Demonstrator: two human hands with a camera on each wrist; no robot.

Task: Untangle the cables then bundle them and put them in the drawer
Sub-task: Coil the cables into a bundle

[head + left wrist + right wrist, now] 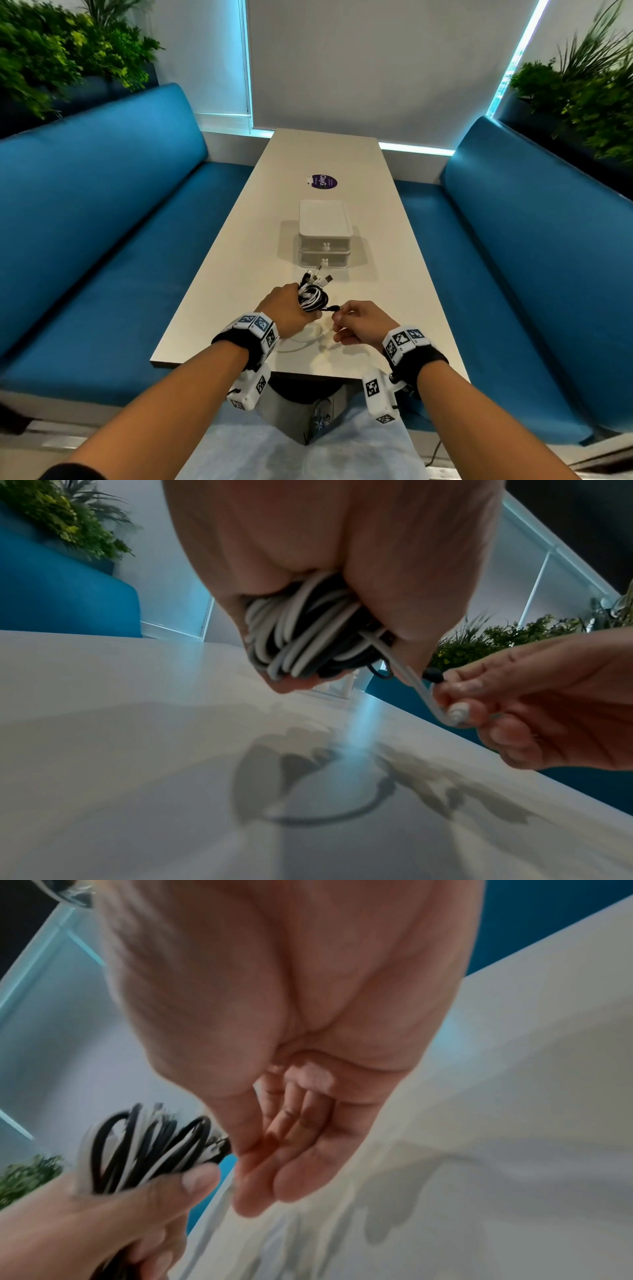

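My left hand [291, 310] grips a coiled bundle of black and white cables [312, 297] just above the table; several plugs [320, 275] stick out toward the drawer unit. The bundle [301, 637] fills the left fist, and the same bundle [143, 1148] shows under the thumb in the right wrist view. My right hand [356, 323] pinches a loose white cable [411, 680] that runs out of the bundle, beside a black plug tip [433, 674]. The white two-drawer unit [324, 236] stands beyond, both drawers shut.
The long white table [205, 308] runs between two blue benches [102, 240]. A purple round sticker [322, 181] lies past the drawer unit. A slack white cable loop [301, 337] rests on the table under my hands. Plants stand behind both benches.
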